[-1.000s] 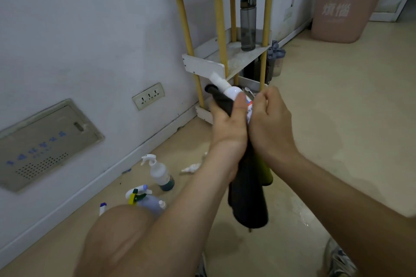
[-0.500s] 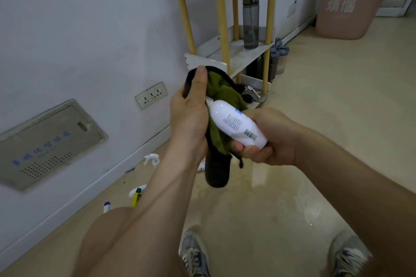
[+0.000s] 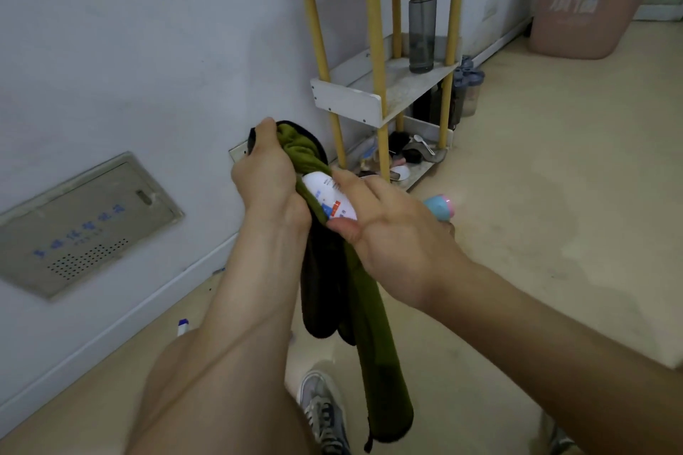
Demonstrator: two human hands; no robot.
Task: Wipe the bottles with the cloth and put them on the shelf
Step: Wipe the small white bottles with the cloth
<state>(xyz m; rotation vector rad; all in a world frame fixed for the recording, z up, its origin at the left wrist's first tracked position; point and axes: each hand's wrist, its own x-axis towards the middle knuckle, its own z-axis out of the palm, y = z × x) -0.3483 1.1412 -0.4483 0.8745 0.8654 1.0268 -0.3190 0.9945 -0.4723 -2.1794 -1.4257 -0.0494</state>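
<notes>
The white bottle [image 3: 329, 196] pinched in the right grip [image 3: 399, 236] is being wiped with the green cloth [image 3: 369, 325] clutched in the left grip [image 3: 266, 181], shelving likely being needed next.

Plain home room (bare floor [image 3: 554, 233]): shelf [image 3: 347, 103], waste bin [image 3: 584, 11], wall panel [image 3: 85, 222].

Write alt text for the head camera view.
A person's left hand grips a green cloth against a white bottle held in the right hand. Behind them, a grey water bottle stands on a shelf with yellow posts.
</notes>
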